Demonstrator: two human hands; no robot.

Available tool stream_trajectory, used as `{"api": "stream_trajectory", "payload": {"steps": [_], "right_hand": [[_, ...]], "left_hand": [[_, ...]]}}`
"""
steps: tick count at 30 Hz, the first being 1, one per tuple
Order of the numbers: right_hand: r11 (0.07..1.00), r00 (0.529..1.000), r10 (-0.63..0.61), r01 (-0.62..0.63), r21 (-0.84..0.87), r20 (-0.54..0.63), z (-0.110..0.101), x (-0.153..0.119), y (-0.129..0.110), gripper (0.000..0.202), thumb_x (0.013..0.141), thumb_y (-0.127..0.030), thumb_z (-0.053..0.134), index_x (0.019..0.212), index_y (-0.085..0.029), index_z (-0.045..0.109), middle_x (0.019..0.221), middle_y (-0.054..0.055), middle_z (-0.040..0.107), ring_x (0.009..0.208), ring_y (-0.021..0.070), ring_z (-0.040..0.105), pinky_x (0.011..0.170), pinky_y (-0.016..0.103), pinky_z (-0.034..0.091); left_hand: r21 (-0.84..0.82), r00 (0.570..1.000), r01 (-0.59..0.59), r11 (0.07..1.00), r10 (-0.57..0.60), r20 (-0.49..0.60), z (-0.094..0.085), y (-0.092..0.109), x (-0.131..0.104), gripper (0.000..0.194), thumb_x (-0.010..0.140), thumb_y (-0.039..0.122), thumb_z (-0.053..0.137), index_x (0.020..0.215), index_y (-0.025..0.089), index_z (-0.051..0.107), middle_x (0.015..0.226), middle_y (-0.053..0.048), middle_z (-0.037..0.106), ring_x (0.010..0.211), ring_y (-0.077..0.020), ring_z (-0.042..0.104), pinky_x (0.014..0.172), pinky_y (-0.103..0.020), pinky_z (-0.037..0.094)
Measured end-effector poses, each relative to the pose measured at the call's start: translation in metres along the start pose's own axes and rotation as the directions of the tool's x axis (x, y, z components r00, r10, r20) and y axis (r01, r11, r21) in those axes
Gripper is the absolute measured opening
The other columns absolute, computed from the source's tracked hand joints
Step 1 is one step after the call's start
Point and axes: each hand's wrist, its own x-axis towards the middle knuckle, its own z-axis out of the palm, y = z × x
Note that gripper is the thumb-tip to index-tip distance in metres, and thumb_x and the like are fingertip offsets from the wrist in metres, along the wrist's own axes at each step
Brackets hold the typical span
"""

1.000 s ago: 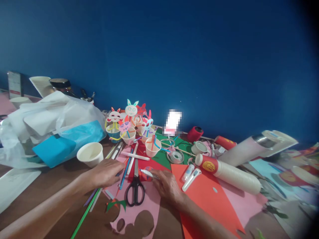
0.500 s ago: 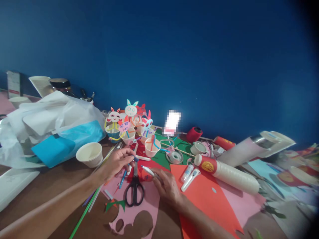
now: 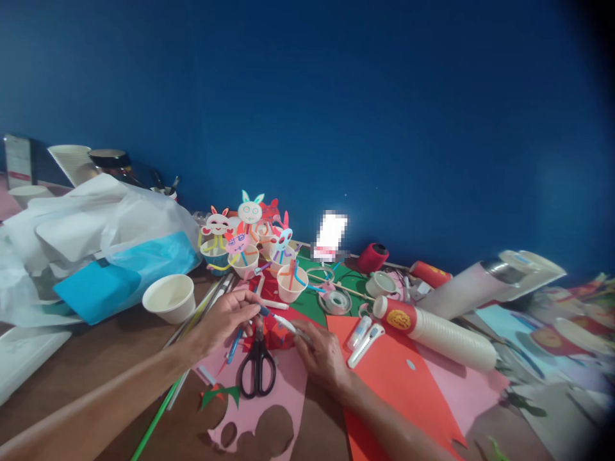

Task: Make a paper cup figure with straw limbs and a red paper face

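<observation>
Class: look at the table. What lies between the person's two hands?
In the head view, black scissors lie on pink paper between the left hand and right hand; a pen spans both.

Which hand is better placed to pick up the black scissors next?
Probably the left hand: it pinches only the pen's blue cap, just above the scissors. The right hand grips the white pen itself.

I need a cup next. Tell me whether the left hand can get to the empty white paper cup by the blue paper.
Probably yes. The left hand is beside the white paper cup, with only bare wooden table and a few thin straws between; nothing covers the cup.
</observation>
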Motion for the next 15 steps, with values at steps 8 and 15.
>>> {"api": "stream_trajectory", "payload": {"steps": [8,15], "right_hand": [[0.997,0.999,-0.045,0.045,-0.060,0.007,0.000,0.002,-0.002,0.024,0.091,-0.024,0.044,0.109,-0.020,0.058,0.086,0.005,0.071,0.069,0.0170,0.066,0.061,0.024,0.048],[0.995,0.999,-0.030,0.032,-0.096,0.019,0.003,-0.001,-0.001,0.023,0.091,-0.028,0.043,0.106,-0.018,0.058,0.082,0.006,0.071,0.065,0.0171,0.065,0.059,0.024,0.047]], "left_hand": [[0.122,1.000,-0.023,0.992,0.025,-0.014,0.010,0.000,-0.006,0.025,0.073,0.034,0.063,0.085,0.014,0.057,0.060,0.001,0.064,0.049,-0.0102,0.056,0.049,-0.022,0.045],[0.155,1.000,-0.031,0.987,0.031,0.006,0.013,-0.003,-0.005,0.024,0.071,0.034,0.063,0.084,0.014,0.057,0.058,0.001,0.063,0.048,-0.0109,0.056,0.047,-0.022,0.045]]}}
